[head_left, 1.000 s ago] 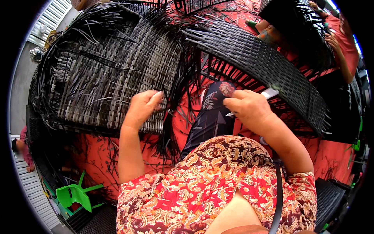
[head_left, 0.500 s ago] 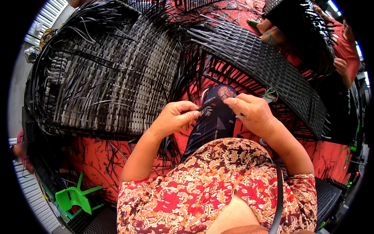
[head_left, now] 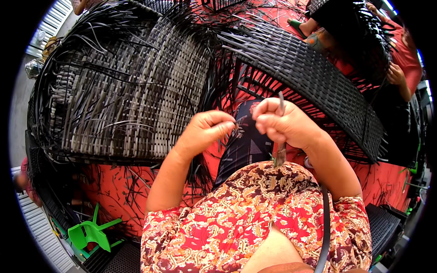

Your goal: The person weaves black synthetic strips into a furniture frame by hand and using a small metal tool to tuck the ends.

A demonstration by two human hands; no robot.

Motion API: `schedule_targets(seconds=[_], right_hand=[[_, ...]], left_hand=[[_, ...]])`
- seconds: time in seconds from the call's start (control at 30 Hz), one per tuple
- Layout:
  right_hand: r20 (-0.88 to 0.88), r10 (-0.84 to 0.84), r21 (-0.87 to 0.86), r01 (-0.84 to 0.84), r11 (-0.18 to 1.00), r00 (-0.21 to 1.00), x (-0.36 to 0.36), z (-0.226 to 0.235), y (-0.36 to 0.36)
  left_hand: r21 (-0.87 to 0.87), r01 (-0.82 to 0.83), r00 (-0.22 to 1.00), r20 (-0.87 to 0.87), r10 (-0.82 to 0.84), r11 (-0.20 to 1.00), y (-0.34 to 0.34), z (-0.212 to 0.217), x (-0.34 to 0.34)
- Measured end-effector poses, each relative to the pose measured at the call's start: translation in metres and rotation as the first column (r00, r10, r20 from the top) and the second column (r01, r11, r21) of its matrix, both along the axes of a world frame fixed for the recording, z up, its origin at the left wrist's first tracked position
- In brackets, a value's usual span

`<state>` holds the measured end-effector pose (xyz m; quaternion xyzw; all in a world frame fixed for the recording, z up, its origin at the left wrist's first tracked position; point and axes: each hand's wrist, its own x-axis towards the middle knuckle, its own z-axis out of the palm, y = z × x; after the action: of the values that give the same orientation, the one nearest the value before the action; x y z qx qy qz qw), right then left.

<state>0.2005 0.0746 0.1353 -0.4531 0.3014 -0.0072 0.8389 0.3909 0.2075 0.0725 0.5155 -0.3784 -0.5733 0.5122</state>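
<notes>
My left hand (head_left: 205, 130) is pinched closed at the tips, above my knee in dark patterned trousers (head_left: 236, 145). Whatever lies between those fingertips is too small to make out. Close by on the right, my right hand (head_left: 291, 123) is curled around a slim tool (head_left: 280, 154). Its narrow grey end points up past the fingers, and a worn brown end hangs below the palm. Left of my hands stands a large woven panel (head_left: 132, 91) of grey and black strips. A darker, curved woven panel (head_left: 309, 68) slants away behind my right hand.
Cut black strips lie scattered over the red floor covering (head_left: 114, 191). A bright green plastic piece (head_left: 93, 234) is at the lower left. At the upper right, another person's hand (head_left: 396, 74) touches a black woven piece (head_left: 350, 41). Loose strip ends bristle along the panels' edges.
A dark strip stretched between my hands is no longer seen there. My right hand has lifted and turned, and the tool now stands upright in it. My left hand has barely moved.
</notes>
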Motion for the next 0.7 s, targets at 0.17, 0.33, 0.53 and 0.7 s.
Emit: schedule_targets(seconds=[0.17, 0.33, 0.53, 0.7], right_hand=[[0.107, -0.291, 0.410, 0.224, 0.884, 0.951, -0.016, -0.060, 0.027], [0.051, -0.212, 0.176, 0.201, 0.964, 0.976, -0.007, -0.052, 0.029], [-0.215, -0.110, -0.702, -0.075, 0.709, 0.970, 0.007, -0.016, -0.047], [-0.378, -0.237, -0.900, -0.415, -0.131, 0.895, 0.023, -0.003, -0.073]], left_hand=[[0.014, -0.212, 0.977, -0.028, 0.212, 0.977, -0.033, -0.012, 0.034], [-0.030, -0.158, 0.979, 0.124, 0.161, 0.987, -0.070, -0.028, 0.071], [-0.072, -0.076, 0.970, 0.227, 0.091, 0.995, -0.117, -0.035, 0.098], [-0.041, -0.062, 0.966, 0.249, 0.070, 0.997, -0.133, -0.034, 0.105]])
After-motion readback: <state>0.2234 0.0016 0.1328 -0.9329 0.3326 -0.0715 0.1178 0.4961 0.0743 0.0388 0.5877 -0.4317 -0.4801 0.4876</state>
